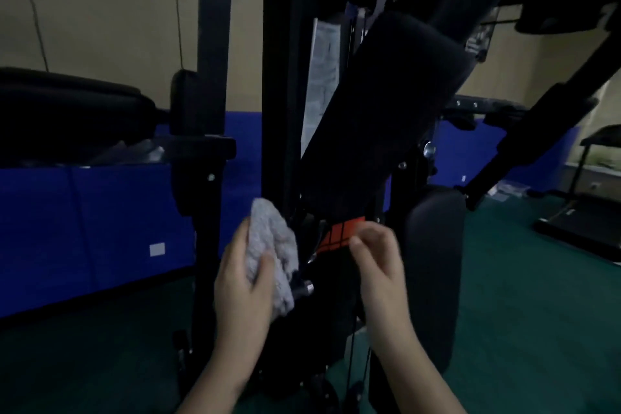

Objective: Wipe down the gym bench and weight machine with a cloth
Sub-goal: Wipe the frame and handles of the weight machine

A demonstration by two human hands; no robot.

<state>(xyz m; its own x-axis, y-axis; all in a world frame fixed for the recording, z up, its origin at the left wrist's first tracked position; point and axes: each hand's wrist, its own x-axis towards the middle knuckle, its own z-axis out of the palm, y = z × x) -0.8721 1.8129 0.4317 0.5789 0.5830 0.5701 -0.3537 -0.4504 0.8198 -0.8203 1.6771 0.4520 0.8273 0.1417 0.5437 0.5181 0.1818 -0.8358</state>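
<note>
Grey and fluffy, the cloth (273,245) sits bunched in the left hand (243,282), whose thumb presses across its front while the fingers wrap behind it. Its right edge lies just beside a chrome knob (307,287) low on the weight machine (280,84); the dim light hides whether cloth and metal actually touch. The right hand (378,262) is raised level with the left one, near it but apart. It is blurred, its fingers loosely bent, with nothing visible between them. Its fingertips are just in front of an orange label (337,232) on the machine.

Behind both hands stands the machine's black upright frame. A long black back pad (386,104) leans on it, tilted with its top toward the right, and a pale printed placard (321,77) is fixed to the frame beside the pad's left edge. A rounded black seat pad (433,265) is just right of the right hand.

Left of the frame, a black padded bench (67,104) reaches in from the edge of the view. Green flooring (524,296) covers the ground. Farther back, blue padding (100,228) lines the foot of a beige wall (100,10), and a treadmill (584,222) stands far off at the right.
</note>
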